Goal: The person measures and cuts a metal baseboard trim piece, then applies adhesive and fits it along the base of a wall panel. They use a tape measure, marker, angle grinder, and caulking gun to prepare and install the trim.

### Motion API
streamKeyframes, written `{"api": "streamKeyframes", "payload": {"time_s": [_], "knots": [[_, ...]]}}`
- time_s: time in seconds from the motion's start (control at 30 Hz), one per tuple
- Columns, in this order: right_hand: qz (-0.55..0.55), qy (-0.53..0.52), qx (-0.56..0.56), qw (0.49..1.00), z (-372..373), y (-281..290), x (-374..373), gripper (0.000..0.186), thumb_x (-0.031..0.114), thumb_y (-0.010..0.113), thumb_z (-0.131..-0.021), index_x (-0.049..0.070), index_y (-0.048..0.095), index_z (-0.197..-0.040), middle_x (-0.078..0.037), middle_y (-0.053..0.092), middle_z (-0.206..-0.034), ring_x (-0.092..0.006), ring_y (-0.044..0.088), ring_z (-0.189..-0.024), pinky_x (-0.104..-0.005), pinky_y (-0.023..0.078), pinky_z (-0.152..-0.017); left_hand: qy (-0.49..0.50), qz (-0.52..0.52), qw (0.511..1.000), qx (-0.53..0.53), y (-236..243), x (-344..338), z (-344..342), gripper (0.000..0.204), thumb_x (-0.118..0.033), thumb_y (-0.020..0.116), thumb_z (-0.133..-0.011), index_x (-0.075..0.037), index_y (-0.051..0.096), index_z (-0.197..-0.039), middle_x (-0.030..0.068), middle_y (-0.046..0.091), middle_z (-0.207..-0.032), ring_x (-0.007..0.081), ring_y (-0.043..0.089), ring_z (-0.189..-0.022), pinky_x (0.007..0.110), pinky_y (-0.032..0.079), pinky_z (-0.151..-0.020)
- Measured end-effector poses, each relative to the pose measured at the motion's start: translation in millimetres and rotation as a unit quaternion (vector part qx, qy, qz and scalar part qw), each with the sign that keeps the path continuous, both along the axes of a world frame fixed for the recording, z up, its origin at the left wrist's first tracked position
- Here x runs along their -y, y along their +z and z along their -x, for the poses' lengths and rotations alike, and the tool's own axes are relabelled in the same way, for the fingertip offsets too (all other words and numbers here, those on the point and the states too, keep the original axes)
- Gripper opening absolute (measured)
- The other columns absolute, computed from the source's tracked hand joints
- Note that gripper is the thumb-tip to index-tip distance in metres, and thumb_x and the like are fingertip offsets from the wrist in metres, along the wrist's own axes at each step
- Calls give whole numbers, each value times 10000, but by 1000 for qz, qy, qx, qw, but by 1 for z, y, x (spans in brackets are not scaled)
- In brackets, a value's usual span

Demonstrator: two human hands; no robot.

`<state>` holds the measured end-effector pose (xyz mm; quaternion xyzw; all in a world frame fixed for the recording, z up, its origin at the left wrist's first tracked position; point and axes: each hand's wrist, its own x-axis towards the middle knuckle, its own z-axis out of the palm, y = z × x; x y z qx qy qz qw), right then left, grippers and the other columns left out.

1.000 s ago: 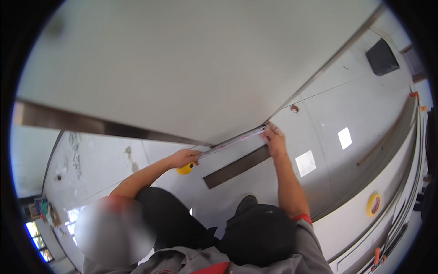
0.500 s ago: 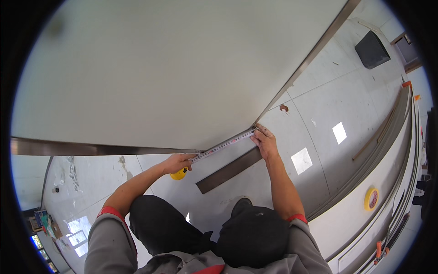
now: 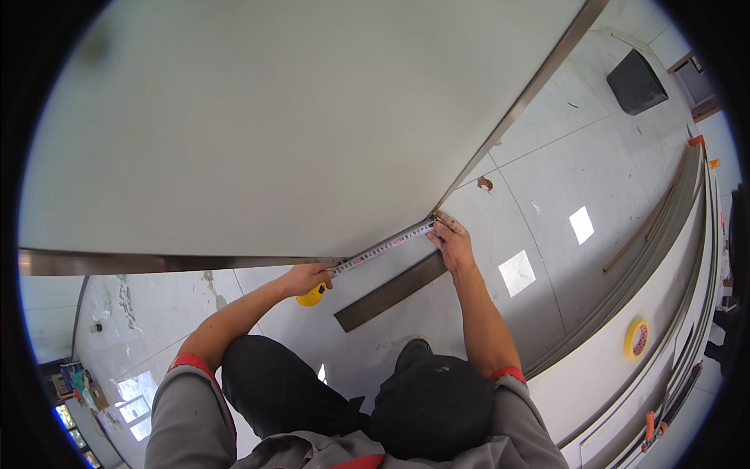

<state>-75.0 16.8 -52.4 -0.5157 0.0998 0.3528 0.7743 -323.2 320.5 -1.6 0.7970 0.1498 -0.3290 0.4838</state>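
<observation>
A large pale panel with metal edging fills the upper part of the view. Along its short near edge runs the white blade of a tape measure. My left hand is closed on the tape measure at the left corner, and its yellow case shows below the fingers. At the right corner, my right hand pinches the end of the blade against the panel edge. Beneath the blade, on the floor, lies a dark flat strip.
Long boards are stacked at the right, with a roll of yellow tape on them and an orange-handled tool nearby. A dark grey bin-like object stands far right. Boxes sit at the lower left.
My left hand and the tape case have shifted slightly to the right. The panel's left edge sits a little lower in view. My right hand stays at the corner.
</observation>
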Motion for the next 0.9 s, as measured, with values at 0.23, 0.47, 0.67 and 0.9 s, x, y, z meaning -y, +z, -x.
{"api": "streamKeyframes", "payload": {"time_s": [0.23,0.47,0.67,0.9], "knots": [[15,-11,6,1000,1,8,-1,405,8,622,-963,-7,595,-1366,-27,685,-1116,-108,646,-905,-286,589,-852,14,1,1000,-10,-1,1,-1,520,-352,453,-1054,-74,497,-1491,46,759,-1028,198,661,-1052,321,464,-987],[36,-10,22,999,3,0,-5,440,36,612,-972,-14,557,-1406,1,670,-1044,-86,598,-833,-255,550,-803,8,-8,1000,9,14,5,-4,502,-325,471,-1068,7,520,-1442,89,756,-1037,193,683,-1049,327,478,-978],[26,-10,23,999,2,7,0,394,7,599,-970,4,609,-1364,22,652,-953,-78,599,-826,-243,557,-789,13,-3,999,36,28,9,-9,496,-283,492,-1005,13,560,-1397,79,769,-985,241,682,-1021,350,488,-947],[35,11,21,999,0,4,1,384,20,607,-981,12,611,-1365,10,670,-1034,-92,619,-915,-285,562,-890,17,5,1000,1,28,7,-7,521,-305,491,-1018,2,530,-1437,52,769,-1015,215,650,-1095,331,441,-1024]]}}
